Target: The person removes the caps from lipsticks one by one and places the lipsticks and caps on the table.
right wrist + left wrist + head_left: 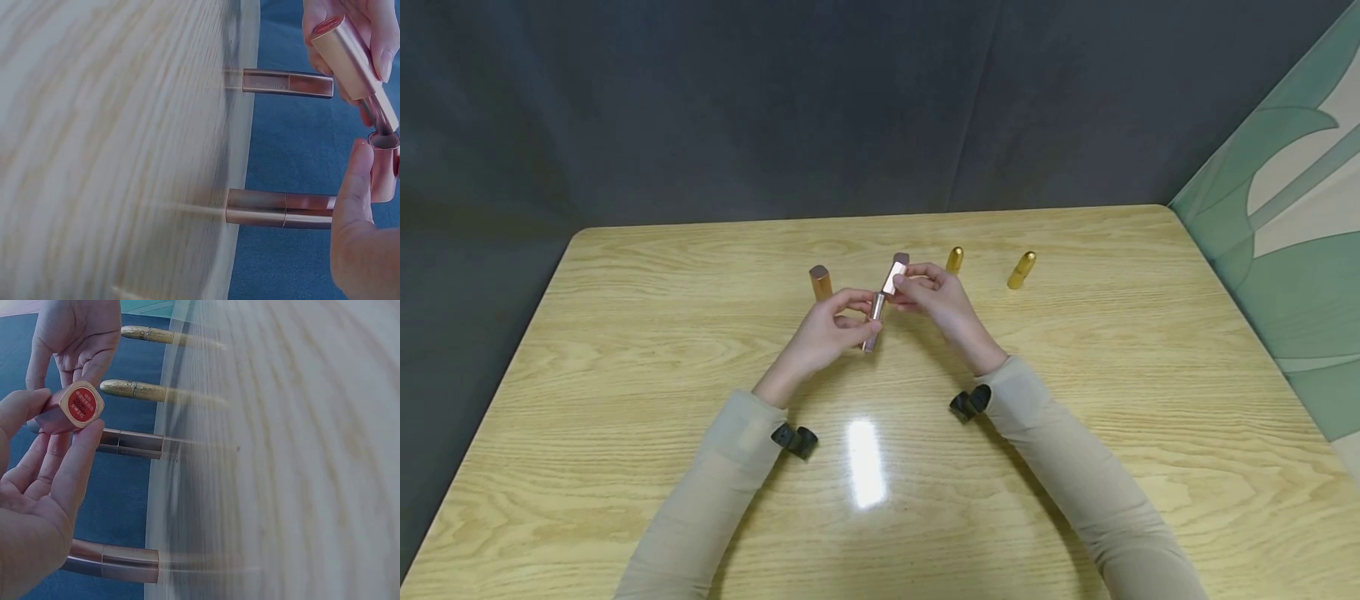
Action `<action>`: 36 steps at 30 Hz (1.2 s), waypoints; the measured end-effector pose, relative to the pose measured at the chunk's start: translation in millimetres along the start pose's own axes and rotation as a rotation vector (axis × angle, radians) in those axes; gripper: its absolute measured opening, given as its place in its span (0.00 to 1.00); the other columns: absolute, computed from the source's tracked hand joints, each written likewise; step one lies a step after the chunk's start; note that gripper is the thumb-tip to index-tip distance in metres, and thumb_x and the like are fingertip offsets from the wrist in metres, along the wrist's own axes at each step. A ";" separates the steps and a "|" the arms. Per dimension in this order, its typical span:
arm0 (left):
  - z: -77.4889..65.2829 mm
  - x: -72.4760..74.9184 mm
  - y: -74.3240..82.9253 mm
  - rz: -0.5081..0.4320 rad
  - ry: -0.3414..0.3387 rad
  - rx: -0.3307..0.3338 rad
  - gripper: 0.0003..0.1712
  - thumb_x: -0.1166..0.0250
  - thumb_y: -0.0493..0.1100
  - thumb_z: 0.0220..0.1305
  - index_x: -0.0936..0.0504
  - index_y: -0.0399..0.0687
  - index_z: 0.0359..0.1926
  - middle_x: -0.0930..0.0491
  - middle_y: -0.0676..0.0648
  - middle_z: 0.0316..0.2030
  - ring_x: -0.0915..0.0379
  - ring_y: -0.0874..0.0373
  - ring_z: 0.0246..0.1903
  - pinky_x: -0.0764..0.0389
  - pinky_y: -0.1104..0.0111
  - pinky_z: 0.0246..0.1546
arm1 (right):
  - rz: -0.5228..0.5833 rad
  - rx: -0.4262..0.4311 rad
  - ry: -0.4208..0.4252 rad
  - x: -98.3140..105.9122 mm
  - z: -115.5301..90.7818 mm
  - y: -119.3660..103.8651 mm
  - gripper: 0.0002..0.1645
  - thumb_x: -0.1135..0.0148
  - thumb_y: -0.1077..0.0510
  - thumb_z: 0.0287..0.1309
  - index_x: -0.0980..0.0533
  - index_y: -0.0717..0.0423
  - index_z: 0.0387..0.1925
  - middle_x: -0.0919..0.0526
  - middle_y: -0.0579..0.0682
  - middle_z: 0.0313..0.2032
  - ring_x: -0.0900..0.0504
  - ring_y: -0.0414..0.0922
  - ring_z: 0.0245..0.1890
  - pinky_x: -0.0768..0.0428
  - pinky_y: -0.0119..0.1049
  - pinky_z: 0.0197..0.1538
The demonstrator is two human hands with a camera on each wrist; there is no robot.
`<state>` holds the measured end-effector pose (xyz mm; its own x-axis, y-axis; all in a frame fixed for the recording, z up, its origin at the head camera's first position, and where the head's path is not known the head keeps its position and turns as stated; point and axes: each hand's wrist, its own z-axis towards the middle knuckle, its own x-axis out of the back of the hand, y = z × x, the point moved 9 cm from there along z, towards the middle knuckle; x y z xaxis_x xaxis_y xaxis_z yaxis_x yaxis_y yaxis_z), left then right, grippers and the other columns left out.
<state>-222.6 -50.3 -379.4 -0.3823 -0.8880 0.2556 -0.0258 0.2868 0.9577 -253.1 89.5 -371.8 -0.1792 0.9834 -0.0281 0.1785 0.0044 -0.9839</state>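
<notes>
My left hand (827, 335) pinches the base of a rose-gold lipstick (347, 57) between thumb and fingers. A red label (82, 404) marks its bottom end, which faces the left wrist camera. My right hand (946, 307) grips the lipstick's matching cap (382, 172), tilted above the table in the head view. The inner tube (379, 111) points into the cap's open mouth, with part of the tube still exposed between base and cap. Whether the two touch, I cannot tell. Both hands are close together over the table's middle.
One rose-gold tube (822, 284) stands beyond my left hand. Another rose-gold tube (901, 258) is partly hidden behind the held cap. Two gold bullet-shaped tubes (955, 258) stand beyond and right of my right hand. All are on the wood-grain table (647, 333), before a dark curtain (760, 108).
</notes>
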 end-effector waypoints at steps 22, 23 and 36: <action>-3.8 22.3 5.9 -0.003 0.085 -0.008 0.26 0.37 0.38 0.63 0.31 0.43 0.62 0.27 0.40 0.52 0.24 0.46 0.48 0.19 0.69 0.40 | 0.014 0.022 0.020 13.5 0.3 -8.0 0.17 0.46 0.61 0.66 0.33 0.68 0.52 0.18 0.38 0.28 0.16 0.32 0.29 0.16 0.28 0.40; -4.0 23.4 6.5 -0.002 0.091 -0.013 0.27 0.37 0.37 0.63 0.31 0.43 0.62 0.26 0.40 0.52 0.24 0.46 0.48 0.19 0.69 0.40 | 0.014 0.021 0.024 14.6 0.2 -8.0 0.17 0.46 0.61 0.66 0.33 0.67 0.52 0.18 0.39 0.28 0.16 0.32 0.29 0.16 0.29 0.40; -9.5 41.4 12.1 -0.028 0.164 -0.044 0.26 0.37 0.36 0.63 0.31 0.44 0.62 0.28 0.43 0.51 0.25 0.53 0.44 0.21 0.74 0.36 | 0.001 0.035 0.035 25.4 -0.5 -13.8 0.13 0.45 0.61 0.66 0.32 0.62 0.49 0.18 0.37 0.27 0.16 0.32 0.30 0.17 0.28 0.42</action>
<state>-230.0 -87.0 -355.9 -0.2256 -0.9432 0.2439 0.0076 0.2486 0.9686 -259.6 114.6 -358.8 -0.1453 0.9891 -0.0234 0.1445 -0.0021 -0.9895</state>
